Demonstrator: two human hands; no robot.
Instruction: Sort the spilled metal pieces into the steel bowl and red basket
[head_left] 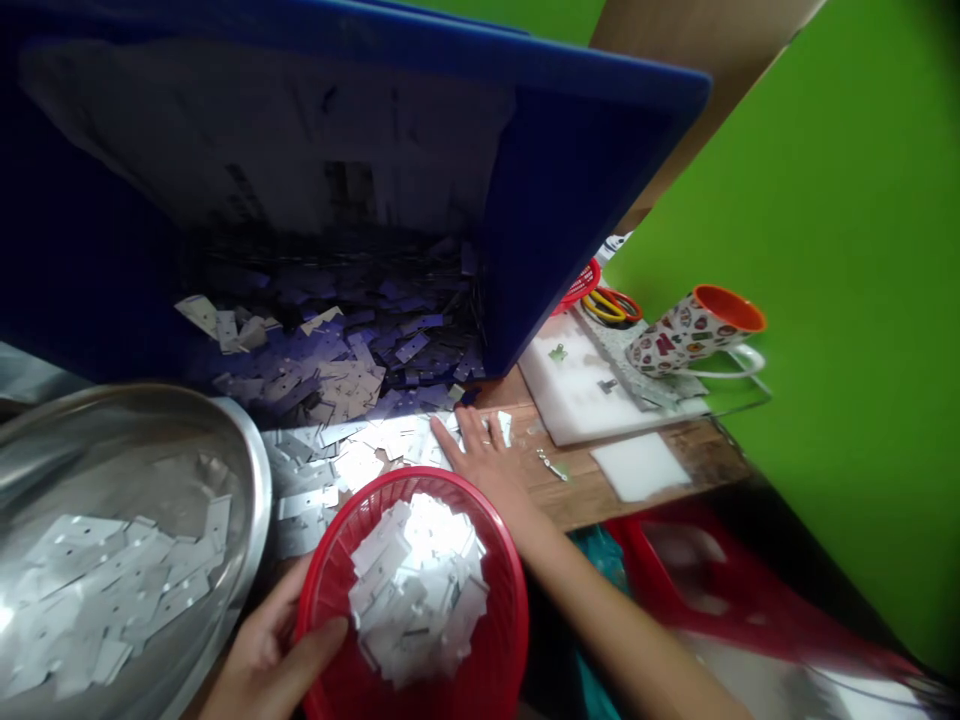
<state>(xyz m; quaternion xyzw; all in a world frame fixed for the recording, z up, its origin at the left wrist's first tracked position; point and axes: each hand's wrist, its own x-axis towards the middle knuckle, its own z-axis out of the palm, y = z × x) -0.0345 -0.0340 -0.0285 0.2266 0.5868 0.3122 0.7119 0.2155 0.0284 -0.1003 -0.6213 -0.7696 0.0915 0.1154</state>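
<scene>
My left hand (pixel 274 650) grips the near left rim of a red plastic basket (pixel 491 640), thumb inside it. The basket holds a heap of small flat metal plates (pixel 416 590). My right hand (pixel 484 460) lies beyond the basket with fingers stretched flat on loose metal plates (pixel 352 455) spread over the wooden table (pixel 592 490). More of these plates spill out of a big blue bin (pixel 570 200) tipped on its side behind them.
A large steel bowl (pixel 247 470) with several plates stands at the left. At the right lie white foam boards (pixel 577 400), a patterned mug (pixel 694 330) with an orange inside, scissors in a small red basket (pixel 589 285). A green wall (pixel 862 300) and a red object below the table edge close the right.
</scene>
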